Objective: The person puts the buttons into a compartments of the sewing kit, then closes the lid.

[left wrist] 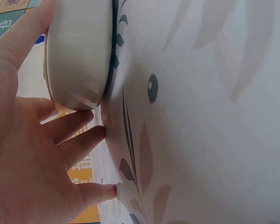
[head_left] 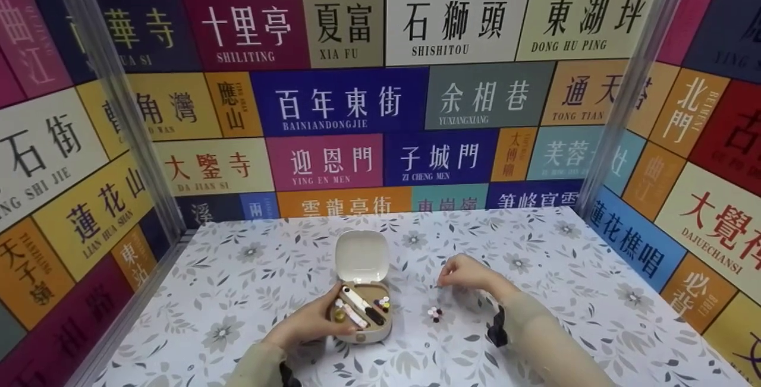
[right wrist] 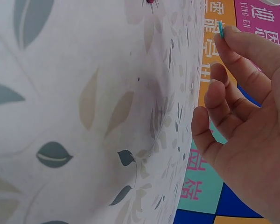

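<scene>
Case [head_left: 376, 335] and teal piece [right wrist: 221, 30] are well apart, each held in a different hand. The right hand [head_left: 467, 271] pinches the piece between thumb and forefinger, its other fingers loosely bent; the right wrist view shows it raised off the table [head_left: 285, 268]. From that pinch, the case lies to the left and somewhat closer to the person. The piece shows as a thin strip, its length roughly parallel to the tabletop; the fingertips hide the rest.

The left hand [head_left: 306, 320] grips the case's left side, thumb toward the front, fingers toward the back. The lid [head_left: 362, 254] stands raised at the far side. Inside, a white stick [head_left: 357, 298] slants from far left to near right. A cluster [head_left: 436, 314] of dark and pale bits lies right of the case, nearer the right hand than the left.
</scene>
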A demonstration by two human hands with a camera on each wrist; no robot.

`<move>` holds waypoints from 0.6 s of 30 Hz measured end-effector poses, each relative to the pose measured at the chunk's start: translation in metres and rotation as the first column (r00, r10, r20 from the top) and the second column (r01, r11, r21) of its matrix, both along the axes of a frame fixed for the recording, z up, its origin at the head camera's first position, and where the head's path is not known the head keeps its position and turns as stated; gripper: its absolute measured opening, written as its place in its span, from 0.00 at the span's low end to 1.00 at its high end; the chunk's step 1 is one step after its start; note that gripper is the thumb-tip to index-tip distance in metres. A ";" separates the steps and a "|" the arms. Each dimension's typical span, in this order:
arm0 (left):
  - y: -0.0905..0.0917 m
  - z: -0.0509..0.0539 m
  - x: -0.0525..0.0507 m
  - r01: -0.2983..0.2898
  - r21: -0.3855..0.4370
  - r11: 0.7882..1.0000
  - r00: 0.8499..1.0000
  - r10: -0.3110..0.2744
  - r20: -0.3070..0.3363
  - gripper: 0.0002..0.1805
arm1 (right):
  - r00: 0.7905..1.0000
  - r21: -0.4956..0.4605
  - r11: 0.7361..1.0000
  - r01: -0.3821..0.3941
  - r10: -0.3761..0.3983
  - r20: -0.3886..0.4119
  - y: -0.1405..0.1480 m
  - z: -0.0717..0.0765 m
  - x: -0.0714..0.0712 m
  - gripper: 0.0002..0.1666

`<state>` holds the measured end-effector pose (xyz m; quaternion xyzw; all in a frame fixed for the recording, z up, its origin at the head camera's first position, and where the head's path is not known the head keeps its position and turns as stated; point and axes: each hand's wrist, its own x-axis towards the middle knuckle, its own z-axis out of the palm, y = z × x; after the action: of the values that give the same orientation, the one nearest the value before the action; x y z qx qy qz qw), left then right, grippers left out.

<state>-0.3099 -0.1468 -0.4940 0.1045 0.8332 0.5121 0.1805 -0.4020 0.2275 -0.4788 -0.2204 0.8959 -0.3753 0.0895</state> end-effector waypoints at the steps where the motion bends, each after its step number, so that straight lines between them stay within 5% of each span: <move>1: 0.000 0.000 0.000 -0.004 0.001 1.000 1.000 0.004 0.006 0.65 | 1.000 0.000 1.000 -0.001 0.001 -0.001 0.000 0.000 0.000 0.10; 18: 0.000 0.000 0.001 0.022 -0.046 0.999 0.999 -0.024 -0.048 0.64 | 1.000 -0.014 1.000 -0.028 0.028 -0.012 -0.018 -0.006 -0.001 0.08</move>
<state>-0.3093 -0.1467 -0.4941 0.1225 0.8476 0.4880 0.1684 -0.4026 0.2092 -0.4847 -0.2359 0.8906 -0.3788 0.0878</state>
